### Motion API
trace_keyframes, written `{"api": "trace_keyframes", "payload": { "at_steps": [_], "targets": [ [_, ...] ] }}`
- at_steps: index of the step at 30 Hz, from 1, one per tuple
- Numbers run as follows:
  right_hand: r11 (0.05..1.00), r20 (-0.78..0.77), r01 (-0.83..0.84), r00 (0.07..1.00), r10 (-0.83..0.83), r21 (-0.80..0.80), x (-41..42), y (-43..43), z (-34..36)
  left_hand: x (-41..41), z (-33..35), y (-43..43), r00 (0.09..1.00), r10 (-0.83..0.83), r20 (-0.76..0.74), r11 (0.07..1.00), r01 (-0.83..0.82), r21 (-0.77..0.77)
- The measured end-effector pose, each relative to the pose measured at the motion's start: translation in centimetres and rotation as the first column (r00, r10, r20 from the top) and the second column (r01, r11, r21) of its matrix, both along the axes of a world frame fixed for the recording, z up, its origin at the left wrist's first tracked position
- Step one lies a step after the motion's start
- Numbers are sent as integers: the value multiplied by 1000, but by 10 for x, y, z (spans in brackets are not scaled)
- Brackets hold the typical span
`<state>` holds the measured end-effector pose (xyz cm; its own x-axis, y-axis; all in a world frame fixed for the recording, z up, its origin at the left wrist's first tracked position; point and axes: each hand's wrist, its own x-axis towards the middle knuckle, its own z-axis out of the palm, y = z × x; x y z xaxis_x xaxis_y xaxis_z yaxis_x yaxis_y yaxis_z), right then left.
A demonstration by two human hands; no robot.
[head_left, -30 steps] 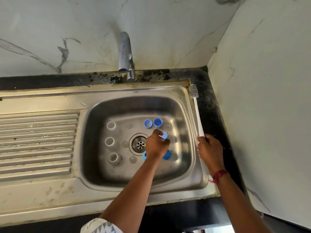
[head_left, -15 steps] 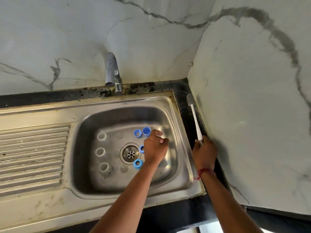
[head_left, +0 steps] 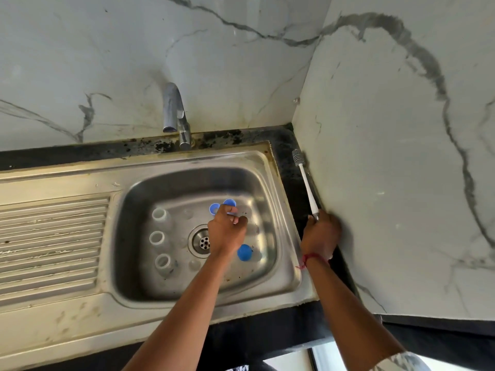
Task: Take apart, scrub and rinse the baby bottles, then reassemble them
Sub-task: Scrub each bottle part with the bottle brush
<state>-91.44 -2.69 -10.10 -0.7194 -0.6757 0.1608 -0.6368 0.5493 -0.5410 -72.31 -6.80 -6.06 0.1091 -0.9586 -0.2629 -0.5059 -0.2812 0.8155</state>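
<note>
Your left hand sits low in the sink, just past the drain towards one o'clock. Its fingers are curled tight, with thumb and forefinger seeming to pinch a small piece that is too blurred to name. Your right hand is wrapped round the handle end of the brush, which lies on the black counter at three o'clock, its head pointing to twelve and almost against the wall.

Lift the brush carelessly and its head may drag along the wall or the grimy counter edge, carrying dirt to the parts. A loose pinch could drop the small piece, and it might roll onto the drain.

Three bottles stand open-mouthed in a column at nine o'clock of the drain, well clear of both hands. Two blue rings lie at twelve, touching your knuckles, and a blue cap lies at four, right beside your wrist, where a turn of the arm could knock it. The tap hangs over the far rim.
</note>
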Motion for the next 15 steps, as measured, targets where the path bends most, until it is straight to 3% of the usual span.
{"api": "trace_keyframes", "payload": {
  "at_steps": [10, 15],
  "targets": [
    [987, -40, -48, 998, 43, -156, 12, 10, 10, 46, -8, 5, 991, 136, -15, 983, -133, 124],
    [910, -153, -285, 956, 249, -301, 57, 1, 21, 88, -11, 13, 965, 239, 103, 948, -255, 190]
  ]
}}
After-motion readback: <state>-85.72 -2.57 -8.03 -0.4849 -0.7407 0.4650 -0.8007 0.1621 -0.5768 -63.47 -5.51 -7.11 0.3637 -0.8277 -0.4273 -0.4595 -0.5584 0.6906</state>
